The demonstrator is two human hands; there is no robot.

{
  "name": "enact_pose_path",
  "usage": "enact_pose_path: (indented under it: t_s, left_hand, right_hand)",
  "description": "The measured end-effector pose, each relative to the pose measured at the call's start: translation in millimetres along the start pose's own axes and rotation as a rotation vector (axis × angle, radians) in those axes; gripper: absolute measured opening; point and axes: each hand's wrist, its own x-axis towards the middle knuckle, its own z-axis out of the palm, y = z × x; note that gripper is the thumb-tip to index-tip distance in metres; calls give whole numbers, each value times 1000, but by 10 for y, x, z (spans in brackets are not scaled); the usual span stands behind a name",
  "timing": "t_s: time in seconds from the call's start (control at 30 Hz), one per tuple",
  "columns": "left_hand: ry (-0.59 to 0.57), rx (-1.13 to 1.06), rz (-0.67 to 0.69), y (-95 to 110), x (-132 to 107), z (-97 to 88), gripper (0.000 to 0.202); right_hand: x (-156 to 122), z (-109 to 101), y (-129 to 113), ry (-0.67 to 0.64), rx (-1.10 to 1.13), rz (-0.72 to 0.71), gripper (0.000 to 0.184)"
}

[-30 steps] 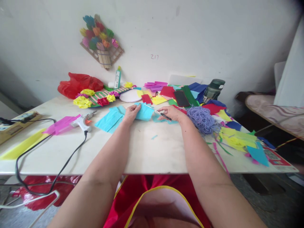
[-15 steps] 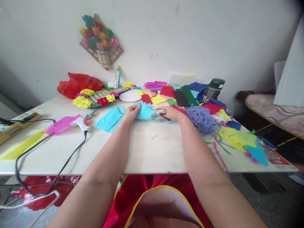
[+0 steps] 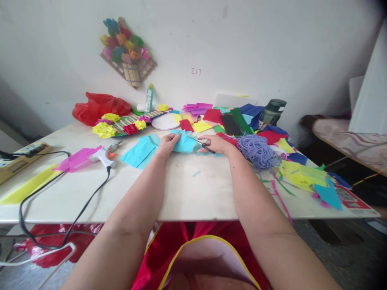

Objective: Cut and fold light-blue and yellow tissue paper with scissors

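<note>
My left hand (image 3: 167, 144) pinches a folded piece of light blue paper (image 3: 184, 143) near the middle of the white table (image 3: 187, 189). My right hand (image 3: 217, 143) grips a pair of scissors (image 3: 203, 146), whose blades reach into the right edge of that blue paper. More light blue sheets (image 3: 139, 151) lie flat just left of my left hand. A small blue scrap (image 3: 196, 174) rests on the table nearer to me.
A glue gun (image 3: 104, 155) with a black cord (image 3: 60, 209) and pink paper (image 3: 77, 158) lie at left. Purple yarn (image 3: 258, 151), a dark bottle (image 3: 271, 113), a black phone (image 3: 230, 124) and many coloured paper pieces crowd the right. Paper flowers (image 3: 116, 125) and a red bag (image 3: 99, 106) sit at the back.
Both hands stay on the blue paper; the right hand with the scissors has edged slightly left and away from me.
</note>
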Motion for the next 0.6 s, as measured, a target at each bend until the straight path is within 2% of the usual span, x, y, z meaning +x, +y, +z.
enact_pose_path:
  t_s: [0.23,0.6]
  left_hand:
    - [5,9,28,15,-2,3,46]
    - [15,-39,-10,0,1,-8,46]
  right_hand:
    - [15,3,31,-16,15,-13,73]
    - [-17,-11,-43,-20,108,-12,70]
